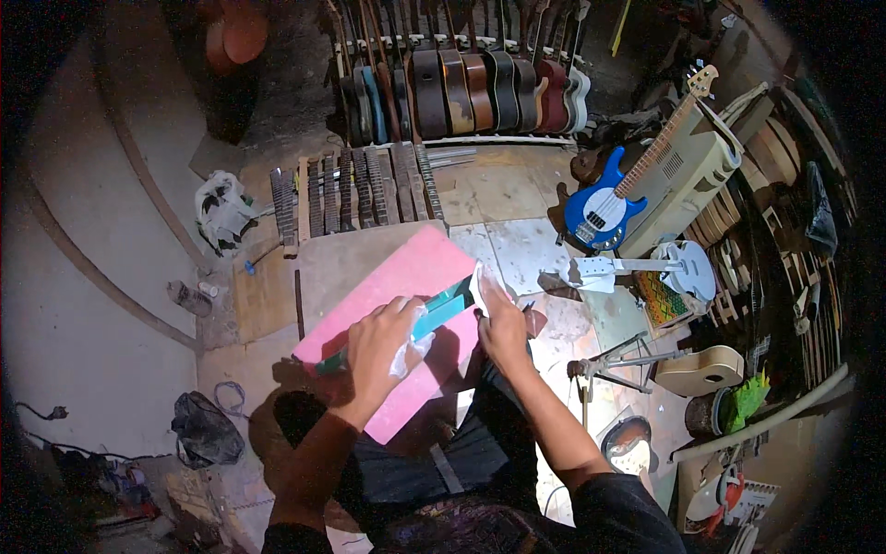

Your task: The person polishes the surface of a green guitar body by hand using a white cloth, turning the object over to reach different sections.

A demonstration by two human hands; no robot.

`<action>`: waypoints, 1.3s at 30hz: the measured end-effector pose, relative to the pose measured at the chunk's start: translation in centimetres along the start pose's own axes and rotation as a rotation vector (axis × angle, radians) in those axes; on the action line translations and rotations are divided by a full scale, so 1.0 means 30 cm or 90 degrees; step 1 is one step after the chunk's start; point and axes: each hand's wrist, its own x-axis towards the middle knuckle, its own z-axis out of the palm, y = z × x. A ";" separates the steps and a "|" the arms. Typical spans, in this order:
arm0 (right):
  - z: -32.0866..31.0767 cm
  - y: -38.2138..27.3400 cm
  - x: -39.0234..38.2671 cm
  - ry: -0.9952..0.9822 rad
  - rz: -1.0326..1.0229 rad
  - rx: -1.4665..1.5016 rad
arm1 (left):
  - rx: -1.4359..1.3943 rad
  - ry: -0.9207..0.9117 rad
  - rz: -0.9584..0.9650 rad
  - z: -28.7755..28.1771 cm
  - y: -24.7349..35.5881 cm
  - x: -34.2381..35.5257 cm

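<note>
A long, flat teal bar (438, 317) with a lighter blue face lies slanted over a pink sheet (415, 263) at my lap. I cannot tell what kind of tool the bar is. My left hand (380, 343) is closed over its middle, and a crumpled white tissue or cloth (406, 355) shows beneath the fingers. At the bar's upper right end my right hand (503, 328) is closed on a folded white cloth (478, 286), pressed against or just beside the tip. The fingers hide much of the cloth and part of the bar.
Several guitar necks (369, 189) lie in a row beyond the sheet, with several guitars (461, 92) racked behind. To the right are a blue bass guitar (604, 208), a white guitar body (690, 270), a metal stand (628, 360) and an acoustic body (701, 371). A black bag (205, 429) lies left.
</note>
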 end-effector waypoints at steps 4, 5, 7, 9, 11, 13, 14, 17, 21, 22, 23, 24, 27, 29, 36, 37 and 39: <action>-0.026 -0.049 -0.045 0.030 -0.102 0.013 | 0.004 -0.018 -0.028 -0.015 -0.002 -0.006; -0.026 -0.042 -0.030 0.011 -0.085 0.010 | 0.008 -0.010 -0.020 -0.011 -0.002 -0.005; -0.046 -0.006 -0.006 -0.039 -0.041 -0.002 | 0.010 -0.011 -0.013 0.008 0.002 -0.013; -0.030 -0.011 0.024 -0.077 0.029 -0.013 | 0.028 -0.020 -0.014 0.004 -0.004 -0.002; -0.010 -0.031 -0.007 -0.041 -0.002 0.011 | 0.012 -0.022 -0.037 0.004 -0.018 0.007; 0.010 -0.117 -0.080 -0.121 -0.013 0.048 | 0.010 -0.013 -0.050 -0.008 -0.029 0.015; 0.007 -0.147 -0.074 -0.119 -0.014 0.095 | 0.014 -0.006 -0.053 -0.013 -0.030 0.017; -0.025 -0.270 -0.060 -0.151 0.017 0.364 | 0.032 0.017 -0.057 0.020 -0.045 0.010; -0.005 -0.173 -0.082 -0.122 -0.058 0.176 | 0.048 -0.018 -0.091 0.033 -0.034 -0.010; -0.001 -0.169 -0.083 -0.119 -0.041 0.185 | 0.037 -0.023 -0.073 0.025 -0.026 -0.009; -0.001 -0.175 -0.083 -0.117 -0.025 0.195 | 0.041 -0.015 -0.062 0.025 -0.027 -0.006; -0.004 -0.208 -0.070 -0.115 -0.013 0.210 | 0.052 -0.005 -0.054 0.011 -0.034 -0.003; -0.052 -0.345 -0.082 -0.112 -0.085 0.312 | 0.061 0.026 -0.065 0.038 -0.056 0.001; 0.019 -0.232 -0.111 -0.105 -0.108 0.289 | 0.047 0.039 -0.050 0.040 -0.066 0.008; 0.001 -0.322 -0.055 -0.061 -0.064 0.279 | 0.013 0.036 -0.032 0.016 -0.088 0.034; 0.022 -0.278 -0.059 -0.056 -0.061 0.243 | 0.011 0.042 -0.033 0.016 -0.095 0.044; 0.083 -0.174 -0.061 -0.047 -0.056 0.177 | 0.014 0.024 -0.043 0.008 -0.087 0.060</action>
